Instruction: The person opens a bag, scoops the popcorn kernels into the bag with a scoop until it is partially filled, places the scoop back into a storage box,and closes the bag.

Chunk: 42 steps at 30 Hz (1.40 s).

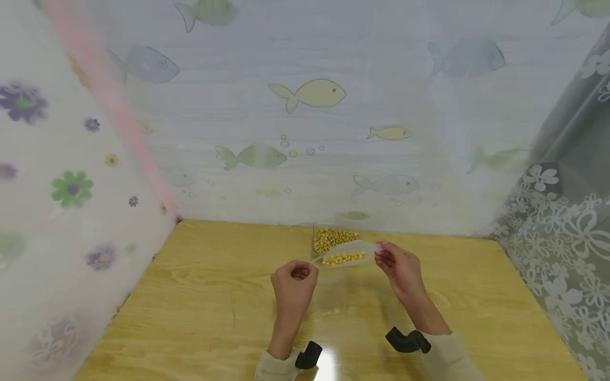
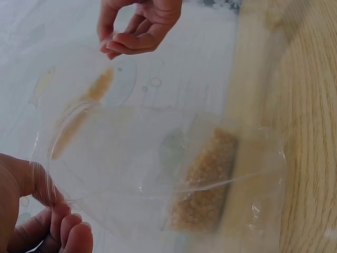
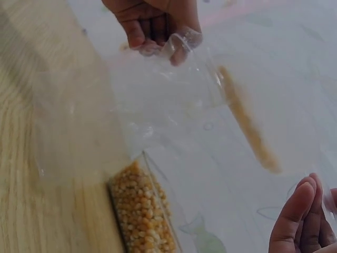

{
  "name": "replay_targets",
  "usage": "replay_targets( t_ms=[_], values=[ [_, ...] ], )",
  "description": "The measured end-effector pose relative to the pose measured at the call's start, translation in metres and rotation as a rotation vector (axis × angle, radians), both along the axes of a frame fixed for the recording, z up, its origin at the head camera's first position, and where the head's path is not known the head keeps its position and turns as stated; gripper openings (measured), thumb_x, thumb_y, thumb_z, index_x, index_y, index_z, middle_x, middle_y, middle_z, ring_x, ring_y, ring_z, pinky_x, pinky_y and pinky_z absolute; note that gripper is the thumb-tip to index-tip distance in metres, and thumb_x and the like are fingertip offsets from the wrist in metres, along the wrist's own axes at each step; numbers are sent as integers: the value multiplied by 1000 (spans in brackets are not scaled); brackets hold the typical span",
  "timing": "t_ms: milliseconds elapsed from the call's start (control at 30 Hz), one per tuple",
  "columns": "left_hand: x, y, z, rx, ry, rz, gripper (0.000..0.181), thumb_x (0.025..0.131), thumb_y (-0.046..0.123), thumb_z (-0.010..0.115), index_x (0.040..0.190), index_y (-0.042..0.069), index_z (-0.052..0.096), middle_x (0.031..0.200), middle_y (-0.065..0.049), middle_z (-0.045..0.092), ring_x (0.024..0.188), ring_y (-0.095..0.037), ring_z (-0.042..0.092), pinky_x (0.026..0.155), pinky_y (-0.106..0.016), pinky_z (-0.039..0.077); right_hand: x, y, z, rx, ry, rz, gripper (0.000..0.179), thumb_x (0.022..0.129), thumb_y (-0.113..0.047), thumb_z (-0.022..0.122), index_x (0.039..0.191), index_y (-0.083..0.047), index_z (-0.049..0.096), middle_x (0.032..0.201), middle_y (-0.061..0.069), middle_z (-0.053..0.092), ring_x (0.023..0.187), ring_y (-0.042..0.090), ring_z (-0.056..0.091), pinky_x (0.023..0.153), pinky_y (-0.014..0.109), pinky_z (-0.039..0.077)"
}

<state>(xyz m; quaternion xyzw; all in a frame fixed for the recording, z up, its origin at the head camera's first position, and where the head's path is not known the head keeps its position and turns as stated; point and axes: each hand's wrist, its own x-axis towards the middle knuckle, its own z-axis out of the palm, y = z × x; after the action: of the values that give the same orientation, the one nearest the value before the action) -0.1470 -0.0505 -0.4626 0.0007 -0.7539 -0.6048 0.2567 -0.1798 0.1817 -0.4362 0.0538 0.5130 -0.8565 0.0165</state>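
My left hand [image 1: 294, 286] pinches the mouth edge of a clear plastic bag [image 2: 126, 158], which hangs below and stands open. The handle of a translucent white scoop [image 1: 356, 247] is gripped between the thumb and fingers of my right hand [image 1: 402, 270]. A row of yellow corn kernels [image 1: 344, 259] lies in the scoop. In the left wrist view the scoop's front end overlaps the bag's mouth. Behind the bag, a clear box [image 3: 178, 237] full of corn kernels [image 3: 141, 208] stands on the table.
The wooden table [image 1: 209, 286] meets a fish-patterned wall covering [image 1: 305, 174] just behind the box. A flowered sheet [image 1: 43, 222] borders the left side, and a grey flowered curtain [image 1: 562, 254] hangs along the right. Black mounts [image 1: 308, 355] sit at both wrists.
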Motion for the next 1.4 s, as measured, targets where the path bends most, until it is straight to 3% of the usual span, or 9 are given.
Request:
replay_targets(
  t_ms=[300,633,800,1067,1400],
  values=[
    [6,0,-5,-3,-32,4,14,84,-1,70,74,8,74,61,1,64,52,-8,59,54,-26,53,7,0,1,120,26,-45,23,102,-19,64,86,-12,79,76,-2,73,70,7,71,70,21,59],
    [8,0,-7,-13,-49,7,13,85,1,70,75,9,74,61,2,63,52,-7,59,54,-26,54,12,-7,8,300,87,-114,21,101,-14,64,98,4,76,74,-1,73,69,10,70,68,26,60],
    [6,1,-7,-13,-31,0,14,85,0,71,75,8,74,62,1,64,53,-7,59,54,-25,53,13,-11,14,378,130,-137,15,99,-12,67,95,-2,78,72,0,73,67,12,71,68,30,61],
    [3,1,-4,-9,-36,-2,14,85,1,71,74,10,74,62,3,64,53,-7,59,55,-26,54,18,-17,24,518,228,-151,26,99,-12,68,102,13,72,73,0,74,66,13,72,67,29,61],
    [0,2,-3,-4,-32,-2,15,85,-1,70,74,9,73,61,2,63,52,-7,59,55,-26,54,25,-25,31,688,387,-185,20,97,-12,69,95,6,77,75,5,75,66,10,70,65,25,59]
  ],
)
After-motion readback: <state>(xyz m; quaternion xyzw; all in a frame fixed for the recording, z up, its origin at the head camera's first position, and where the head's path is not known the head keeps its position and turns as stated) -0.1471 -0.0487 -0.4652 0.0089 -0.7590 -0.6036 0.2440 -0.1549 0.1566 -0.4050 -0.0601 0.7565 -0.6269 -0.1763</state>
